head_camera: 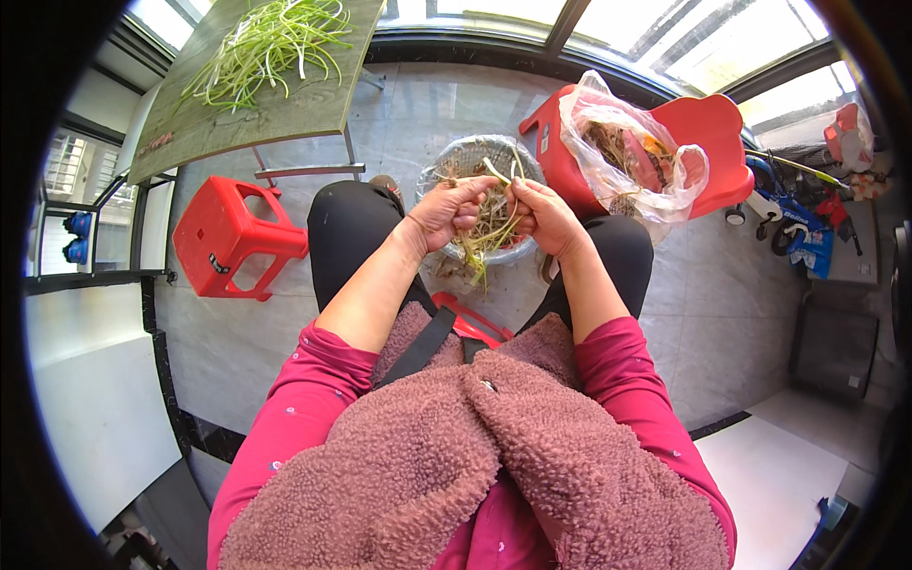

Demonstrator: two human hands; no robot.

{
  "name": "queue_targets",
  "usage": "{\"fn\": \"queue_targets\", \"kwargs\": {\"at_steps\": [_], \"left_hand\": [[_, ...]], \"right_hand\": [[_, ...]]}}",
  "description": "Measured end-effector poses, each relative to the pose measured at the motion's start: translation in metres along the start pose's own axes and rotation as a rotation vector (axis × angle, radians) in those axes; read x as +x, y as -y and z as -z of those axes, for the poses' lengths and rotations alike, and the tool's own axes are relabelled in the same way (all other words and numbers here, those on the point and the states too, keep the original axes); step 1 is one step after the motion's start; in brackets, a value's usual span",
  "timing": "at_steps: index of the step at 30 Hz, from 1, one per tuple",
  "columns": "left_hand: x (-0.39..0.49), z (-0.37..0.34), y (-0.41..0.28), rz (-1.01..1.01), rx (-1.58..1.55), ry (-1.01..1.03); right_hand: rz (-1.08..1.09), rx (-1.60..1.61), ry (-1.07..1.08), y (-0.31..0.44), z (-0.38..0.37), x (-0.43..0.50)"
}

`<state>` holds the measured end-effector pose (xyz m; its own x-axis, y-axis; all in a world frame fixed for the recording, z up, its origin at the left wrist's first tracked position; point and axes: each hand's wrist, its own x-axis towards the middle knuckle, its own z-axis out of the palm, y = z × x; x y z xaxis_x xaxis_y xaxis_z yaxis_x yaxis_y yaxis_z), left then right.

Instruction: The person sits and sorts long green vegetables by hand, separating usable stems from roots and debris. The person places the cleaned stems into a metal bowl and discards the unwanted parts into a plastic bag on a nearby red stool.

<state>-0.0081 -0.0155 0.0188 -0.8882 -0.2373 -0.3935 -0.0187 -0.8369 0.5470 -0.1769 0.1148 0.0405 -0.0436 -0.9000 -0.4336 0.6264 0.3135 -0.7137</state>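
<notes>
My right hand (pixel 545 214) pinches thin spring onion stalks (pixel 501 171), whose pale ends stick up between thumb and forefinger. Close beside it, my left hand (pixel 452 210) has curled fingers, with thumb and forefinger pinched at the same stalks; its exact hold is partly hidden. Limp yellow-green leaves (pixel 491 242) hang below the hands. Under them, between my knees, stands a waste basket (pixel 445 160) with a clear plastic liner, holding dry stems and peelings (pixel 491 210).
A heap of spring onions (pixel 278 43) lies on the wooden table (pixel 313 107) at upper left. A red plastic stool (pixel 221 235) stands left. Right of the basket, a plastic bag (pixel 598 107) of unpeeled stalks rests on a red chair (pixel 702 121). Scraps (pixel 456 269) litter the floor.
</notes>
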Motion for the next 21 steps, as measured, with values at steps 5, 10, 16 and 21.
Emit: {"fn": "queue_targets", "kwargs": {"at_steps": [5, 10, 16, 21], "left_hand": [[-0.01, -0.016, -0.005, -0.032, 0.139, 0.142], [-0.005, -0.009, -0.004, -0.101, 0.182, 0.083], [-0.002, 0.005, -0.017, -0.372, 0.023, -0.24], [-0.003, 0.012, -0.029, -0.519, -0.107, -0.356]], "right_hand": [[-0.216, 0.043, 0.243, -0.012, -0.003, 0.001], [-0.233, 0.077, 0.262, -0.018, -0.003, 0.004], [-0.155, -0.108, 0.166, -0.009, 0.005, 0.005], [-0.083, -0.207, 0.048, -0.005, 0.016, 0.001]]}}
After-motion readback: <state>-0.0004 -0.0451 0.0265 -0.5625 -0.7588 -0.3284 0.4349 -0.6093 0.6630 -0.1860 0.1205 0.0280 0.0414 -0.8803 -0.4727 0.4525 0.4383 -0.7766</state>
